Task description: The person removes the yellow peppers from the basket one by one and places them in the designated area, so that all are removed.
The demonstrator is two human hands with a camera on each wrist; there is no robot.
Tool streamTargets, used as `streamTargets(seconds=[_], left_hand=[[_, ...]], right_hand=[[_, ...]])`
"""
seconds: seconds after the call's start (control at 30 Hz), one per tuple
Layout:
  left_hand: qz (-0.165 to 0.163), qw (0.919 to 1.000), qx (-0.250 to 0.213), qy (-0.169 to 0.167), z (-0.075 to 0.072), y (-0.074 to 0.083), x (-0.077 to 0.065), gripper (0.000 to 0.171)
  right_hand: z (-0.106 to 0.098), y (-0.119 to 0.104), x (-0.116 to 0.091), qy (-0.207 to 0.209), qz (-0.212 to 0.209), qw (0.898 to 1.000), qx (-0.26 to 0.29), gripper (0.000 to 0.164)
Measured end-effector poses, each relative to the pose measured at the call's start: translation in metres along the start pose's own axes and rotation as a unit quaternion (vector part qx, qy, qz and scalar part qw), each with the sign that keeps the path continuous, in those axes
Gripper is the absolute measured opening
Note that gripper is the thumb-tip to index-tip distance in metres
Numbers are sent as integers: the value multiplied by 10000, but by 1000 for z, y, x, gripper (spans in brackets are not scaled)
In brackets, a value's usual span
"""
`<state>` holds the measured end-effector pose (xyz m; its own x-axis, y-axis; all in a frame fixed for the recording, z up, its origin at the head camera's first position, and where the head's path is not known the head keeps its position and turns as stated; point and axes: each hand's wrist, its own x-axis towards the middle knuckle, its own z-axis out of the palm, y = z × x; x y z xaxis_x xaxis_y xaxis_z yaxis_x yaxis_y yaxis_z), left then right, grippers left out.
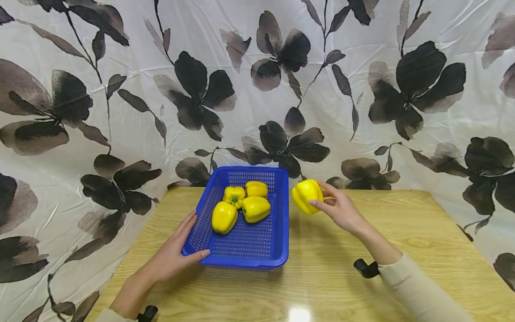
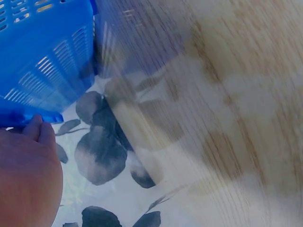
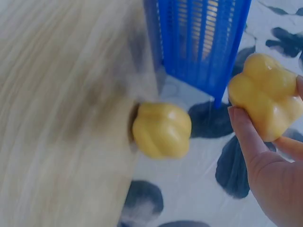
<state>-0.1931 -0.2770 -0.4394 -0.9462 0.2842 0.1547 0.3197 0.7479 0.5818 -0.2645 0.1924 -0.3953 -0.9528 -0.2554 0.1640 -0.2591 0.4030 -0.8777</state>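
Note:
A blue plastic basket [image 1: 281,223] stands on the wooden table with several yellow bell peppers [image 1: 256,209] inside. My left hand [image 1: 170,255] holds its near left corner, fingers along the outer side and thumb on the front rim. In the left wrist view, fingertips [image 2: 40,125] meet the basket's rim. Just right of the basket, my right hand [image 1: 339,208] pinches a yellow bell pepper [image 1: 306,197] between thumb and fingers. The right wrist view shows the held pepper's lobed end, plus another yellow pepper [image 3: 162,131] at the table's edge, which I cannot make out in the head view.
The wooden table [image 1: 362,286] reaches back to a hanging white cloth [image 1: 241,103] printed with dark flowers. A black wrist strap [image 1: 366,268] sits at the right sleeve, another black piece [image 1: 147,313] at the left.

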Motion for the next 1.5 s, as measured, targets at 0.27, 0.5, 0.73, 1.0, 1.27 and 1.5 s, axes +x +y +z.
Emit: streamTargets(seconds=[0.27, 0.5, 0.73, 1.0, 1.27, 1.5], left_hand=[[-38, 10000, 16, -9, 1, -1, -1, 104], [-27, 10000, 3, -6, -1, -1, 0, 103], [11, 10000, 4, -1, 0, -1, 0, 103], [54, 10000, -17, 3, 0, 0, 1, 101], [33, 10000, -44, 17, -2, 3, 1, 102], [-2, 10000, -41, -7, 0, 2, 1, 102]], right_hand=[[-22, 10, 1, 212, -30, 9994, -267, 73], [-37, 17, 6, 504, -44, 9967, -642, 72], [-44, 33, 12, 746, 208, 9932, -870, 75], [-47, 58, 23, 1011, 368, 9850, -1347, 73], [-37, 80, 35, 1112, 520, 9762, -1788, 73], [-27, 86, 37, 1274, 678, 9665, -2124, 72]])
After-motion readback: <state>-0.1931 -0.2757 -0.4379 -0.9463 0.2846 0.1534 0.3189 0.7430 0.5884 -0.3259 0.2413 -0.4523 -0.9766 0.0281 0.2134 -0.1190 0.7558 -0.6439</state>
